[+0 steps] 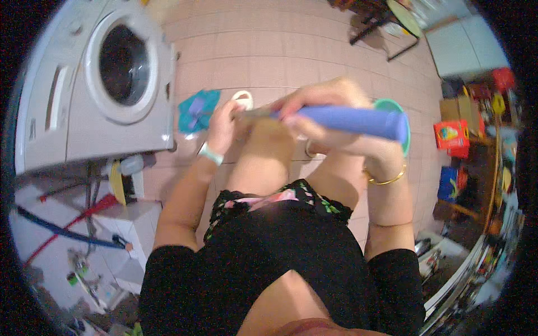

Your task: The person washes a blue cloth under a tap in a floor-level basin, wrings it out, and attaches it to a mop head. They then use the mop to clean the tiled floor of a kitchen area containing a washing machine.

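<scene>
A long blue cylinder [353,122], blurred by motion, lies across the view above my knees. From its left end runs a narrower, brownish-grey part [256,113]; its exact kind cannot be told. Around the cylinder's left half my right hand [332,132], with a gold bangle at the wrist, is closed. My left hand [222,126], wearing a pale green wristband, grips the narrow part's far end. Past that hand, a teal cloth or bag [199,111] with a purple patch lies on the tiled floor. The cylinder partly hides a green round container [393,107].
At the left stands a white front-loading washing machine [164,117]. A round-topped stool [405,19] is at the upper right. Crowded shelves with a red package [452,136] line the right side. Handles and boxes crowd the lower left. A white sandal [243,100] shows beyond my knees.
</scene>
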Available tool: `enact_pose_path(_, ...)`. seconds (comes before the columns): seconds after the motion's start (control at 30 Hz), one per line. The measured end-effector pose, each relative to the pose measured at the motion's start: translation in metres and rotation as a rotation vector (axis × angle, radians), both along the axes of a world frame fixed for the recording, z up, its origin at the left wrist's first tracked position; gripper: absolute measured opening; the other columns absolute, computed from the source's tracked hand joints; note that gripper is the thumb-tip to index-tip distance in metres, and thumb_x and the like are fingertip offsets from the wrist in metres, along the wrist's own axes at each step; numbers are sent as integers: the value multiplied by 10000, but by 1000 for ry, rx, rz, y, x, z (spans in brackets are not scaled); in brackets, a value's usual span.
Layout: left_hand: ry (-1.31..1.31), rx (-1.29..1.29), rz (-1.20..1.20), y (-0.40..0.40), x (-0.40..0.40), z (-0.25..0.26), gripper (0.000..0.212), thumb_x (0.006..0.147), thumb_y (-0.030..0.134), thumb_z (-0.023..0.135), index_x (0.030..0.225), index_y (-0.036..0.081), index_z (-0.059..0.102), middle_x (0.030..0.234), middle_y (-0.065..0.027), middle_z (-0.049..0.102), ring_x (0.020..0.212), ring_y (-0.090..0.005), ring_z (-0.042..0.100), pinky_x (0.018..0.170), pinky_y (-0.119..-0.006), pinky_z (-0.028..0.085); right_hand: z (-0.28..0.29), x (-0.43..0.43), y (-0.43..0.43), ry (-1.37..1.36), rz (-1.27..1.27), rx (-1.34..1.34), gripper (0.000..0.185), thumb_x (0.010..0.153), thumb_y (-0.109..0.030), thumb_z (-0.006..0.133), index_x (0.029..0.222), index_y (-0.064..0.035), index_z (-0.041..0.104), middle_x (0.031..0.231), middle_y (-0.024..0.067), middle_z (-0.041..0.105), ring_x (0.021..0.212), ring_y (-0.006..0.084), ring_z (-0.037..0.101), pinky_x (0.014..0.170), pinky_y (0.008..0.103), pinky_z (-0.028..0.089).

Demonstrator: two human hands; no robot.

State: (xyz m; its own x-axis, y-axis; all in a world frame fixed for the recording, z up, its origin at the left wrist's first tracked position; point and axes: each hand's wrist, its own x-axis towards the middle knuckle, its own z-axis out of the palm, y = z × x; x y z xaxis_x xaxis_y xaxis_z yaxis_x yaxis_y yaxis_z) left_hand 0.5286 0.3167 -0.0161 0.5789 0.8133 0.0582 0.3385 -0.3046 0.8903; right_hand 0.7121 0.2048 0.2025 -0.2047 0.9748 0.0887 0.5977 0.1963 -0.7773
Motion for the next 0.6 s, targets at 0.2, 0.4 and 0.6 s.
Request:
enact_pose_path(0.2,69,149,31,-33,-28,4,116,813,107,491,794,-7,505,743,-144,534,730,-278,518,652,-345,398,-25,-35,-49,46,-12,189,96,706,-148,566,756,-68,556,722,119,566,670,284,568,576,339,463)
enact_pose_path(0.4,87,106,-103,8,18,-7,220,813,84,485,1024,21,501,933,-154,549,877,-253,521,781,-324,402,-47,-44,-60,-77,-294,399,85,675,-141,567,716,-71,539,643,130,541,605,306,544,521,378,433)
enact_pose_path(0.6,443,284,-744,63,139,-9,378,775,195,527,1126,64,478,1028,-182,544,972,-296,514,826,-340,400,-56,2,-63,-120,-506,350,117,632,-123,579,712,-37,578,678,177,575,653,334,570,539,395,460)
